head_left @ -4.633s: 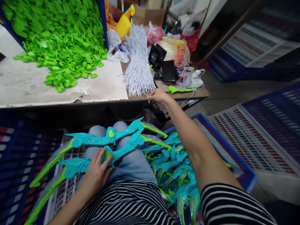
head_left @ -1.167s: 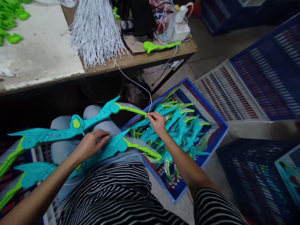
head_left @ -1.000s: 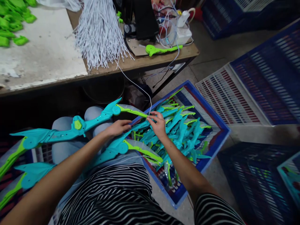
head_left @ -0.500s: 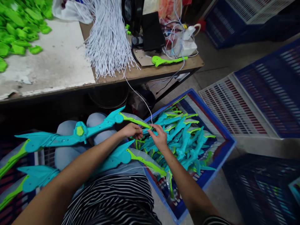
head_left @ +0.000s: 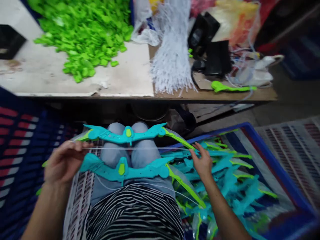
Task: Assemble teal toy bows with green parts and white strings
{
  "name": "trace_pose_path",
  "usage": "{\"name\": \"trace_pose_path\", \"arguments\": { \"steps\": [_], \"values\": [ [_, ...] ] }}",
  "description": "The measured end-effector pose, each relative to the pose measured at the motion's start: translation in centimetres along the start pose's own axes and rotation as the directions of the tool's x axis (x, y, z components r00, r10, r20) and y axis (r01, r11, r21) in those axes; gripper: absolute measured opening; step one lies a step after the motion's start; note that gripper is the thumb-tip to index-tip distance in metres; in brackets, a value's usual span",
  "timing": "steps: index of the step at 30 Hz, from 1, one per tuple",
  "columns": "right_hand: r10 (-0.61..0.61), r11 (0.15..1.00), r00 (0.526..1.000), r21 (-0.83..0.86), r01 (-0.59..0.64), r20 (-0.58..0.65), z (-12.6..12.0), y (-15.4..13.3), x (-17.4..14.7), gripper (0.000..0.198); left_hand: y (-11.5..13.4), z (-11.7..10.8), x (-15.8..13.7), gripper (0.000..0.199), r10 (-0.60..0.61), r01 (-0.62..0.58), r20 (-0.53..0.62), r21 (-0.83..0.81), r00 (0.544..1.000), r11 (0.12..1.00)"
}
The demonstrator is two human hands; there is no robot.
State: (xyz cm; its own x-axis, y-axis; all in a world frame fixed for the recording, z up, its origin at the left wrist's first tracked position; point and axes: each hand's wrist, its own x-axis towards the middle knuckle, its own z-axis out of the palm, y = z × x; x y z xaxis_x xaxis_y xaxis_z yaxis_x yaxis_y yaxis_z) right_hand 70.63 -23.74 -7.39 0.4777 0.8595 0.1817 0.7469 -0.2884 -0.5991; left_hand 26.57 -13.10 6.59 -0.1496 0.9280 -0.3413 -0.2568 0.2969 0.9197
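Note:
Two turquoise toy bows with lime-green limbs lie across my lap, the far toy bow (head_left: 146,135) and the near toy bow (head_left: 145,172). A thin white string (head_left: 142,148) stretches level between my hands, just in front of the far bow. My left hand (head_left: 63,161) pinches the string near that bow's left end; its left tip is hidden behind the hand. At the right end, my right hand (head_left: 202,160) has thumb and fingers closed on the green tip of the far bow, where the string meets it. Another string hangs slack on the near bow.
On the table (head_left: 130,80) are a heap of lime-green parts (head_left: 87,36), a bundle of white strings (head_left: 173,60), black devices and one green limb (head_left: 232,87). A blue crate (head_left: 295,196) of turquoise bows stands at my right. Another blue crate (head_left: 22,133) is at my left.
My left hand has moved from beside the right hand to the far bow's left end, drawing the string across. The right hand stays at the right tip. The view has swung left.

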Motion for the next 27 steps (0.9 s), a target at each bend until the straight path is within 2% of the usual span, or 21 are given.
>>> {"name": "trace_pose_path", "arguments": {
  "steps": [2,4,5,6,8,9,11,13,16,19,22,27],
  "values": [
    [-0.138,0.99,0.989,-0.043,0.136,-0.051,1.3,-3.0,1.9,0.038,-1.2,0.6,-1.2,0.026,-0.046,0.046,0.016,0.001,0.999,0.999],
    [-0.347,0.938,0.938,0.008,0.347,-0.01,3.7,-8.2,3.3,0.031,-2.4,1.9,-2.0,0.036,-0.092,0.093,0.024,-0.052,0.995,0.994],
    [-0.464,0.885,0.885,0.062,0.461,0.048,5.3,-11.4,3.5,0.029,-2.9,2.6,-2.3,0.04,-0.117,0.119,0.032,-0.089,0.993,0.989],
    [-0.582,0.812,0.804,0.126,0.569,0.121,7.1,-14.8,3.4,0.028,-3.3,3.2,-2.5,0.044,-0.142,0.148,0.049,-0.126,0.989,0.981],
    [-0.74,0.67,0.61,0.224,0.708,0.284,10.7,-21.2,2.5,0.035,-3.7,4.0,-2.9,0.045,-0.183,0.2,0.107,-0.183,0.977,0.963],
    [-0.761,0.633,0.537,0.237,0.737,0.365,12.4,-23.7,1.9,0.041,-3.7,4.1,-3.0,0.044,-0.192,0.218,0.14,-0.2,0.971,0.955],
    [-0.735,0.618,0.445,0.234,0.751,0.512,14.9,-27.2,1.2,0.05,-3.5,3.8,-3.3,0.042,-0.184,0.22,0.179,-0.212,0.967,0.952],
    [-0.699,0.638,0.391,0.275,0.719,0.598,16.3,-28.3,1.7,0.049,-3.0,2.6,-3.5,0.04,-0.131,0.157,0.132,-0.214,0.983,0.964],
    [-0.696,0.683,0.311,0.465,0.563,0.647,16.5,-27.4,4.3,0.04,-2.3,-0.3,-3.5,0.033,0.006,-0.019,-0.073,-0.171,0.997,0.985],
    [-0.648,0.754,0.251,0.561,0.341,0.719,16.1,-26.2,6.7,0.038,-1.8,-3.2,-2.6,0.028,0.136,-0.157,-0.281,-0.053,0.95,0.986],
    [-0.589,0.806,0.233,0.546,0.228,0.774,15.9,-26.1,7.5,0.041,-1.3,-5.2,-0.5,0.025,0.24,-0.216,-0.392,0.105,0.888,0.971],
    [-0.565,0.825,0.243,0.534,0.186,0.789,15.8,-26.3,7.2,0.041,0.0,-5.7,3.6,0.019,0.4,-0.286,-0.359,0.33,0.843,0.9]
  ]
}}
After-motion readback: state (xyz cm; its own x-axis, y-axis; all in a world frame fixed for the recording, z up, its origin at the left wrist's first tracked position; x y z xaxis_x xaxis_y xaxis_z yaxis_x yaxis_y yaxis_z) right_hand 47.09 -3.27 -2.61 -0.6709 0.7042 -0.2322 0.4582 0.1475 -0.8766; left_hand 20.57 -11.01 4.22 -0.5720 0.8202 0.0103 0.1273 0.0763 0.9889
